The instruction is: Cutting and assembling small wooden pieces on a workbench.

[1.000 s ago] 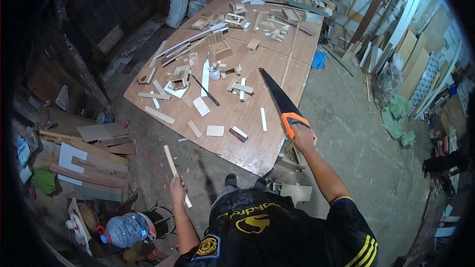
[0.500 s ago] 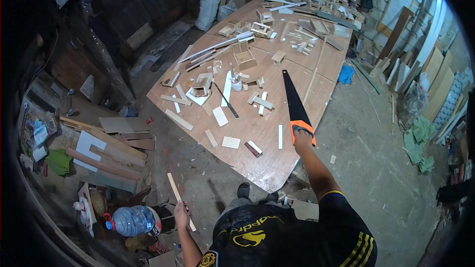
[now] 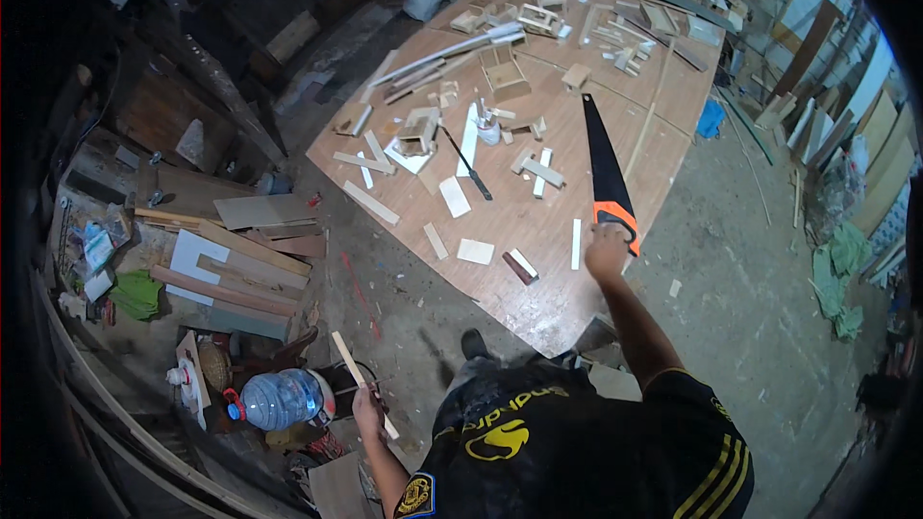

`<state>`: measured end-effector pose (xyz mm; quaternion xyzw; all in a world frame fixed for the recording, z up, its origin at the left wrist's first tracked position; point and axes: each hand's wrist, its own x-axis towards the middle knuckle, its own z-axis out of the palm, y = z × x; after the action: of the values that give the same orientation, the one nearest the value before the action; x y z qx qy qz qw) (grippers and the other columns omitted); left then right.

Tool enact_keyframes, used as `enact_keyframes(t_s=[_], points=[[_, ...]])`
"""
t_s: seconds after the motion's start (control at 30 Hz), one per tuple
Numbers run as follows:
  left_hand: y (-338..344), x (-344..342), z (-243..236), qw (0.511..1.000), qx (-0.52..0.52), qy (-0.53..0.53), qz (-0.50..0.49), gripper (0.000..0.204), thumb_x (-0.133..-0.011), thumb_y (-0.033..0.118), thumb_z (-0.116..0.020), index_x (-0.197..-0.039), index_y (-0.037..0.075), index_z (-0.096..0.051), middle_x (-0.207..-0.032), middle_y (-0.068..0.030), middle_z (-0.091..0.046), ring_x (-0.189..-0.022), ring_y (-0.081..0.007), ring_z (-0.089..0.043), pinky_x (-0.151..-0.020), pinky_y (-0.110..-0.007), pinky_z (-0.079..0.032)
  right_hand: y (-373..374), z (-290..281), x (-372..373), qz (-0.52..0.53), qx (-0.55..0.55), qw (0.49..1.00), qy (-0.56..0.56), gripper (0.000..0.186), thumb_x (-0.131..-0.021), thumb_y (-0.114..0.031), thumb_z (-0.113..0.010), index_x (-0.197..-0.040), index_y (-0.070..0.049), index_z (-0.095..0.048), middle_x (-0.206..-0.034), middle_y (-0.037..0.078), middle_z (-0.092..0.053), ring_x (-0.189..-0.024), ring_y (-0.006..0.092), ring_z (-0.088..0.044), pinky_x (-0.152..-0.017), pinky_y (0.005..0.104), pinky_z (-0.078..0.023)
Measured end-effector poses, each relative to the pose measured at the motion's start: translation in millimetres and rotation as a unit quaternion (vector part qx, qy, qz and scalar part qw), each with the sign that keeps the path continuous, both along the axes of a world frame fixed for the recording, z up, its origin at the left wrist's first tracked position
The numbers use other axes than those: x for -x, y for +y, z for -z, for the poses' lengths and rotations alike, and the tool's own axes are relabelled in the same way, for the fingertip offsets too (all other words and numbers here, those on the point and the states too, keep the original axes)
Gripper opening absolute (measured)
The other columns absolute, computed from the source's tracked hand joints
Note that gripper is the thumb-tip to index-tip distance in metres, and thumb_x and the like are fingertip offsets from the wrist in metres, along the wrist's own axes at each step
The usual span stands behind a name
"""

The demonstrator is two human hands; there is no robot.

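Note:
My right hand is closed round the orange and black handle of a handsaw. The black blade points away from me over the right part of the wooden table, its tip near a small wooden block. Whether the blade rests on the tabletop I cannot tell. Low on the left, away from the table, my left hand grips a thin pale wooden strip, which slants up and to the left. A narrow white strip lies just left of the saw handle.
Small wooden boxes, offcuts and a thin dark tool are spread over the table. A large water bottle lies beside my left hand. Boards are stacked on the left; planks lean at the right wall.
The whole view has shifted, so the table appears farther right and higher. The saw has moved slightly farther away over the table. Both hands keep their holds.

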<state>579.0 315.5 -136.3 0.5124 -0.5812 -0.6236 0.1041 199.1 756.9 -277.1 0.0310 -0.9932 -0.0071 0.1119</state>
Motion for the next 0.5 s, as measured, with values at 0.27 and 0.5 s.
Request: enact_keyframes(t_s=[0.27, 0.5], points=[[-58, 82, 44, 0.997, 0.010, -0.032, 0.072, 0.039, -0.098, 0.035, -0.056, -0.108, -0.001, -0.067, -0.093, -0.0016, -0.061, -0.089, -0.0100, -0.052, -0.082, -0.025, -0.041, -68, -31, -37, 0.090, 0.234, 0.942, -0.221, 0.042, -0.083, -0.030, -0.068, -0.117, -0.012, -0.051, -0.103, 0.018, -0.060, -0.096, 0.0402, -0.063, -0.083, 0.0505, -0.051], [-118, 236, 84, 0.952, 0.123, -0.015, 0.279, 0.033, -0.095, 0.031, -0.061, -0.096, -0.001, -0.067, -0.079, -0.0012, -0.059, -0.076, -0.0095, -0.051, -0.071, -0.027, -0.042, -76, -4, -39, 0.251, 0.226, 0.929, -0.152, 0.034, -0.080, -0.025, -0.065, -0.110, -0.009, -0.058, -0.103, 0.018, -0.061, -0.089, 0.0380, -0.065, -0.076, 0.0524, -0.052]])
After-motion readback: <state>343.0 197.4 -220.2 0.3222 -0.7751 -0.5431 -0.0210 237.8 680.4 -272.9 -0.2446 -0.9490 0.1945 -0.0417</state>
